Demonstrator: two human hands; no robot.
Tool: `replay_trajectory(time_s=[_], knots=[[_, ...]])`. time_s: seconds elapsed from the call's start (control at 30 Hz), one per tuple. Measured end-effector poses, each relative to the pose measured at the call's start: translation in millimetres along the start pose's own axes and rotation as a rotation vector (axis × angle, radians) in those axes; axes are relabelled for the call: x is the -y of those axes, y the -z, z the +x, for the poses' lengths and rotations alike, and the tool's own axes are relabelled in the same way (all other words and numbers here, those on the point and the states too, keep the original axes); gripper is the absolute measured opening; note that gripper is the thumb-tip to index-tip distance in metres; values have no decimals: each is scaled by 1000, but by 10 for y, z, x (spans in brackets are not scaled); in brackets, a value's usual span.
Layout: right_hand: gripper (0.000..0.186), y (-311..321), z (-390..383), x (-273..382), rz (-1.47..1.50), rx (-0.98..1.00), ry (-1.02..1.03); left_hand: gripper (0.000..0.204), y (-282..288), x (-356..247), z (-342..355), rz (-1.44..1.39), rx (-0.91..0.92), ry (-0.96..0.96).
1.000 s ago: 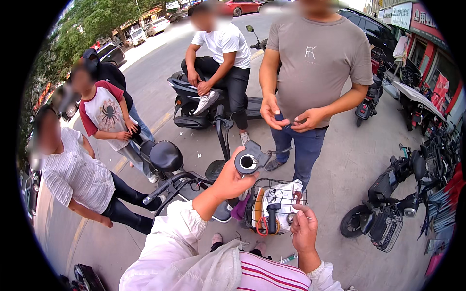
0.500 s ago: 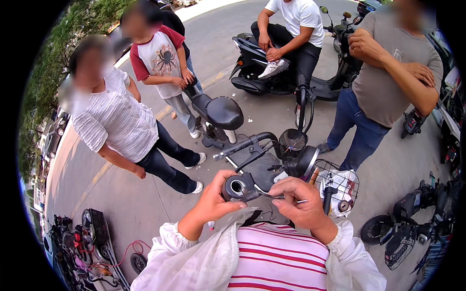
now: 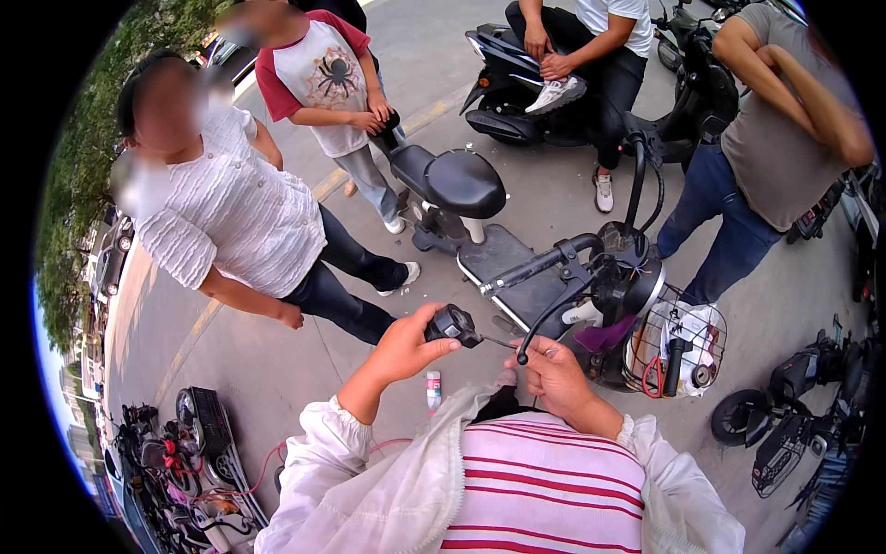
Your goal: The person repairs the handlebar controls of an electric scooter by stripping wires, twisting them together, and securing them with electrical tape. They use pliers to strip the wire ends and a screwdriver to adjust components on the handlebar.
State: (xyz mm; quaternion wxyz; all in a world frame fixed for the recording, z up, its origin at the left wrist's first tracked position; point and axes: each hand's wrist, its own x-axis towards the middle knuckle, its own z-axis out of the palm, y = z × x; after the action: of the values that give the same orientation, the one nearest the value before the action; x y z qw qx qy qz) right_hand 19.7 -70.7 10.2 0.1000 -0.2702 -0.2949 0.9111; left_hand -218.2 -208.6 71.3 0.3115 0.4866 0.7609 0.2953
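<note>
My left hand (image 3: 406, 346) is closed around a black handlebar switch housing (image 3: 452, 326), raised in front of my chest. From its right side a thin dark rod or cable (image 3: 496, 342) runs to my right hand (image 3: 558, 377). The fingertips there are pinched on its end; whether it is a tool or a cable I cannot tell. Just above these fingers hangs the ball tip of a black brake lever (image 3: 543, 319). That lever sits on the scooter's handlebar (image 3: 535, 263), whose near end is bare of a grip.
The electric scooter has a flat footboard (image 3: 506, 268), a black seat (image 3: 461, 183) and a wire basket (image 3: 678, 369). A small bottle (image 3: 434, 392) stands on the ground. Several people stand or sit around. Parked two-wheelers (image 3: 194, 452) line the left and right.
The switch housing has turned in my left hand, hiding its round opening. My right hand has moved slightly down and left. The view has shifted, bringing the bottle into fuller sight.
</note>
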Motion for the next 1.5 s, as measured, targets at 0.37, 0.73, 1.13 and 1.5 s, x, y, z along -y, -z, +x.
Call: replay_trajectory(time_s=[0.37, 0.73, 1.13, 1.5], knots=[[20, 164, 153, -76, 133, -78, 138, 55, 176, -530, 557, 191, 240, 11], [21, 400, 464, -131, 164, -59, 157, 56, -31, -828, 618, 463, 126, -113], [45, 1453, 615, 901, -706, -879, 520, 55, -360, -1191, 1380, 431, 256, -191], [31, 1148, 404, 695, -781, -666, 557, 61, -353, -1068, 1440, 278, 318, -252]])
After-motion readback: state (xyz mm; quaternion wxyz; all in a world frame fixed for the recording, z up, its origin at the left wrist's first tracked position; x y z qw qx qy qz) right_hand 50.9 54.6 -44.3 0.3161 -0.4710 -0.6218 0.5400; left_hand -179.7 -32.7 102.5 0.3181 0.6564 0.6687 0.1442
